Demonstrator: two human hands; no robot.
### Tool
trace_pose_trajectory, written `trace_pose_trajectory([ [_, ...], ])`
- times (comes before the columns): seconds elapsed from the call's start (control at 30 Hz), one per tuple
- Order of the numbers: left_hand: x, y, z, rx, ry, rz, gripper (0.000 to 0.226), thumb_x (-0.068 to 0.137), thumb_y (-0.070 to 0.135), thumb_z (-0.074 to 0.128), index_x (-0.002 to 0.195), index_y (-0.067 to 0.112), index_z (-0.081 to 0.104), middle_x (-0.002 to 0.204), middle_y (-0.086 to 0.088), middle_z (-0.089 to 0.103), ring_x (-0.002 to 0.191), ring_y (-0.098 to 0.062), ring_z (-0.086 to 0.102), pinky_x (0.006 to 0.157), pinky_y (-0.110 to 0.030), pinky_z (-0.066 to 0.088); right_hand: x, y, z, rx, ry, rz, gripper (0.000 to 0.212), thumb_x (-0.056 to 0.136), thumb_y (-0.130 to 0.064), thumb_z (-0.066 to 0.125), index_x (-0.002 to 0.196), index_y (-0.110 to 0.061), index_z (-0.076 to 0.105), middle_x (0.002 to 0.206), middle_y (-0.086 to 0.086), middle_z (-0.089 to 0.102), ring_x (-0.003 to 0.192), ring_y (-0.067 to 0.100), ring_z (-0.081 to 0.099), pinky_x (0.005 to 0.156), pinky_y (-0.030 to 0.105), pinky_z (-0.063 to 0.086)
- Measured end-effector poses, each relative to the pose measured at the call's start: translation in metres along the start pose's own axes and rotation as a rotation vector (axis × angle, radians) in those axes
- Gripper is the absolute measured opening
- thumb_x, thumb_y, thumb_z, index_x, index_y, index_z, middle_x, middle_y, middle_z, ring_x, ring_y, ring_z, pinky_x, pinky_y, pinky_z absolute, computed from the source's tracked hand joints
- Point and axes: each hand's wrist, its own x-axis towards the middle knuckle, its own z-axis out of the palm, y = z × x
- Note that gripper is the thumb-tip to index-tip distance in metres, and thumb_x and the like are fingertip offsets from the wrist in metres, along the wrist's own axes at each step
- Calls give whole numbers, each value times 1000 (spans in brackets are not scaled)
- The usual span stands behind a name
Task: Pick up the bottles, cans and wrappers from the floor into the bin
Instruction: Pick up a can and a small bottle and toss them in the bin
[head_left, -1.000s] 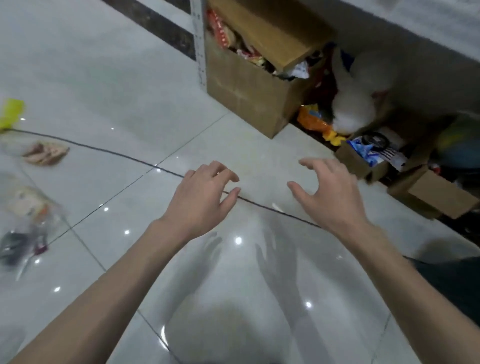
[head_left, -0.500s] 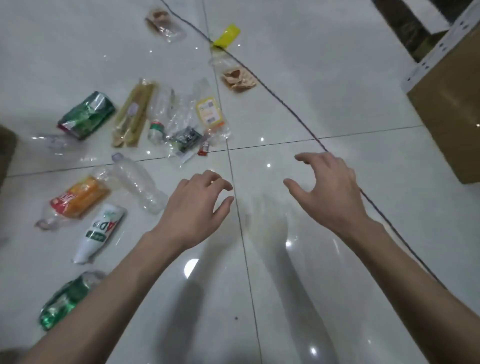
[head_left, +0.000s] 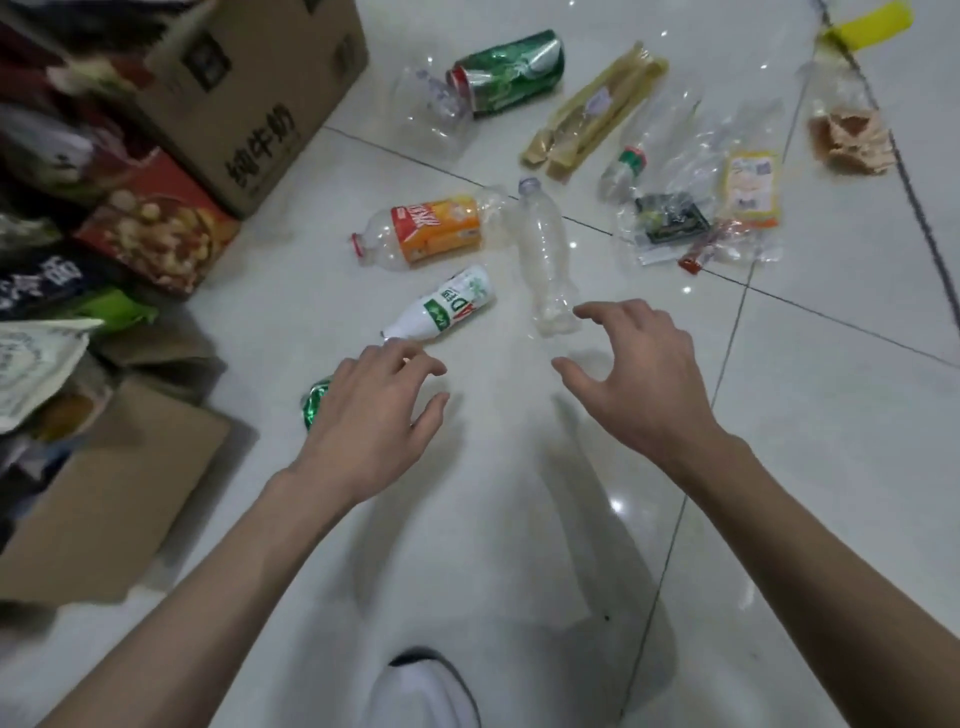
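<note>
Litter lies spread on the white tile floor. My left hand (head_left: 371, 410) hovers open over a green bottle (head_left: 313, 402), mostly hidden beneath it, just below a white bottle (head_left: 447, 306). My right hand (head_left: 636, 379) is open too, its fingertips close to the base of a clear empty bottle (head_left: 545, 254). Farther out lie an orange-labelled bottle (head_left: 426, 231), a green can (head_left: 506, 70), a clear cup (head_left: 431, 106), a tan wrapper (head_left: 592, 111) and several clear plastic wrappers (head_left: 691, 208). A yellow wrapper (head_left: 867, 23) lies at the top right.
Cardboard boxes (head_left: 249, 88) full of packets crowd the left side, with a flat box flap (head_left: 104, 499) near my left arm. A dark cable (head_left: 919, 208) runs along the right. My white shoe (head_left: 421, 691) shows at the bottom.
My view has swung left from the boxes by the shelf to the litter. Both hands stay open and now hover right over the bottles.
</note>
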Motion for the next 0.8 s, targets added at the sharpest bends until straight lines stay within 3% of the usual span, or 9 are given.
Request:
trace_pose_trajectory([
  [0.23, -39, -62, 15, 47, -22, -209, 60, 79, 40, 69, 132, 18, 51, 135, -11, 48, 117, -34, 49, 96, -43, 38, 41, -62, 62, -65, -81, -168, 55, 82, -44, 70, 130, -20, 58, 126, 7, 59, 110, 31, 55, 92, 43, 41],
  [0.37, -44, -80, 29, 56, -87, -253, 79, 77, 46, 70, 143, 17, 39, 142, -12, 43, 125, -34, 46, 104, -44, 37, 60, -85, 91, -85, -86, -268, 61, 78, -36, 74, 133, -17, 55, 138, 9, 52, 121, 34, 50, 96, 46, 41],
  [0.6, -44, -91, 47, 54, -95, -291, 75, 79, 45, 69, 141, 17, 39, 133, -5, 52, 113, -30, 53, 94, -40, 38, 89, -88, 128, -177, -111, -344, 76, 73, -19, 75, 144, -15, 46, 152, 11, 43, 142, 38, 33, 113, 51, 28],
  [0.7, -43, -92, 48, 30, -89, -299, 71, 80, 43, 68, 140, 19, 38, 131, -3, 51, 109, -27, 55, 92, -38, 38, 94, -80, 140, -264, -34, -377, 68, 71, -12, 69, 137, -16, 54, 138, 11, 55, 134, 39, 42, 111, 49, 27],
  [0.8, -40, -95, 46, 13, -74, -275, 71, 77, 35, 72, 137, 21, 39, 131, -2, 51, 108, -26, 55, 91, -37, 38, 94, -73, 146, -301, 71, -394, 52, 66, -13, 70, 117, -19, 66, 111, 11, 62, 108, 34, 55, 101, 45, 29],
])
